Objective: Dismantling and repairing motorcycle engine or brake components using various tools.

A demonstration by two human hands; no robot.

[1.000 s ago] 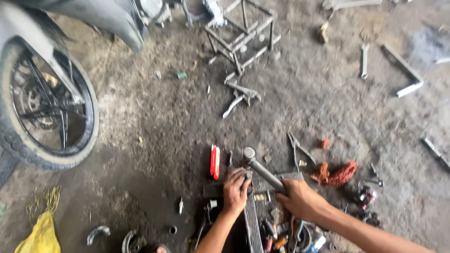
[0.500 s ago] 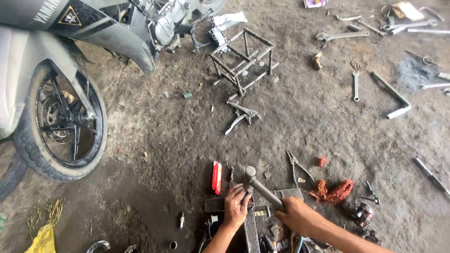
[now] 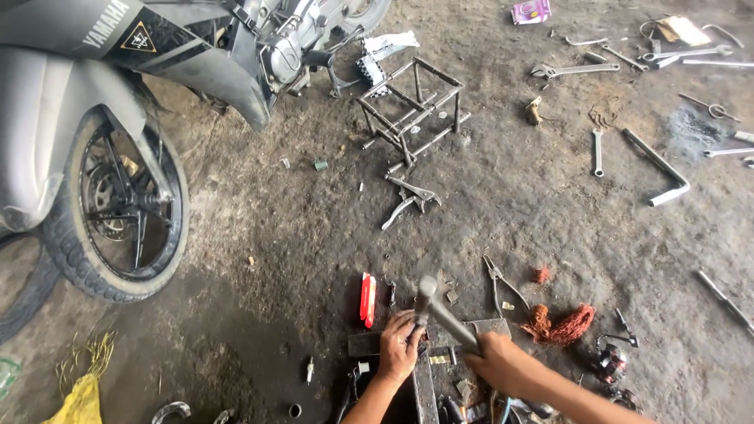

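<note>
Steel hammer [image 3: 437, 308] in right hand [image 3: 503, 363], left hand [image 3: 400, 353] on flat iron block [image 3: 369, 343].

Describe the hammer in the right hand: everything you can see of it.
The hammer has a dull grey, metal-looking head at its upper left end and a straight handle running down-right into the right hand, which grips its lower end. It is tilted, head raised just above the left hand, which rests on a small part on the dark metal block. Whether the head touches anything cannot be told.
</note>
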